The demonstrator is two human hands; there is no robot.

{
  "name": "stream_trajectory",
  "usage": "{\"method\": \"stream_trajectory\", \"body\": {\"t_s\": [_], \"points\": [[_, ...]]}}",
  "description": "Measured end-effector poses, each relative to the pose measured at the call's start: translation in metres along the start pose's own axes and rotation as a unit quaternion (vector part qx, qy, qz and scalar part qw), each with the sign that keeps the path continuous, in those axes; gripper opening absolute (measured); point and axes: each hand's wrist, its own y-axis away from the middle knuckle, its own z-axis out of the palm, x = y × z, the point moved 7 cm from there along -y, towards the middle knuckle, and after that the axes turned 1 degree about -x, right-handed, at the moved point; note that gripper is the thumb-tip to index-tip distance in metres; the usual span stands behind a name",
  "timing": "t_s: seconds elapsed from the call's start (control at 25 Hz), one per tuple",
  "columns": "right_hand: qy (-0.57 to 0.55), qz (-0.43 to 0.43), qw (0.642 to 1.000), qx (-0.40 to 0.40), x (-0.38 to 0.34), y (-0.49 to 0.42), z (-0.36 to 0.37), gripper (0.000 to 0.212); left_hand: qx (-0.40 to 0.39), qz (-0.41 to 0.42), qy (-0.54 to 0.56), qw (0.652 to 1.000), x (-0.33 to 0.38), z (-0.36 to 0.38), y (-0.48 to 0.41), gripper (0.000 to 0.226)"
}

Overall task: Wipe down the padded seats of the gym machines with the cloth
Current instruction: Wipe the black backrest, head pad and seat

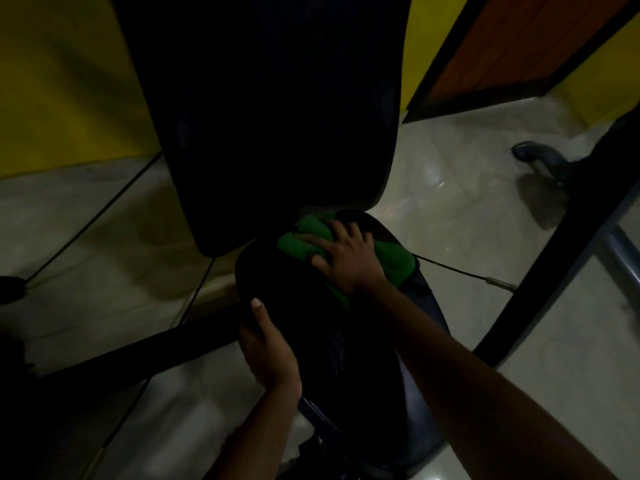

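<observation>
Right hand (pixel 346 258) splayed flat, pressing green cloth (pixel 394 259) into seat pad (pixel 311 323) near backrest (pixel 270 116); left hand (pixel 268 344) clamps pad's edge, likely to steady it.

The right hand (pixel 346 258) presses flat, fingers spread, on a green cloth (pixel 394 259) bunched at the far end of the dark padded seat (pixel 322 327), just below the upright back pad (pixel 270 109). Nearer, to its left, the left hand (pixel 268 351) grips the seat's edge, thumb on top.

Both forearms are bare, with no sleeves, gloves or jewellery visible.
</observation>
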Motion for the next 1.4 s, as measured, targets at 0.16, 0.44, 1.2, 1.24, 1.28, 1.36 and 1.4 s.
{"method": "stream_trajectory", "body": {"t_s": [0.16,0.44,1.2,1.24,1.28,1.36,1.4], "points": [[0.07,-0.136,0.987,0.04,-0.051,0.018,0.009,0.062,0.013,0.01,-0.021,1.0,0.003,-0.001,0.002,0.065],[0.009,-0.144,0.989,0.017,-0.049,-0.025,0.014,0.067,0.019,0.035,-0.033,0.999,0.003,0.0,-0.001,0.07],[-0.044,0.125,0.99,0.037,0.051,-0.035,0.007,0.051,0.019,0.039,-0.071,0.997,0.007,0.0,0.0,0.065],[-0.043,0.146,0.987,0.05,0.059,-0.027,0.006,0.05,0.017,0.044,-0.066,0.997,0.007,0.0,-0.002,0.064],[-0.045,0.168,0.983,0.059,0.065,-0.016,0.005,0.05,0.014,0.051,-0.063,0.997,0.008,0.001,-0.003,0.064],[-0.058,0.225,0.97,0.074,0.077,0.016,0.003,0.05,0.006,0.058,-0.058,0.997,0.006,0.002,-0.006,0.064],[-0.063,0.258,0.961,0.082,0.08,0.035,0.002,0.051,0.003,0.055,-0.058,0.997,0.006,0.001,-0.005,0.066]]}}
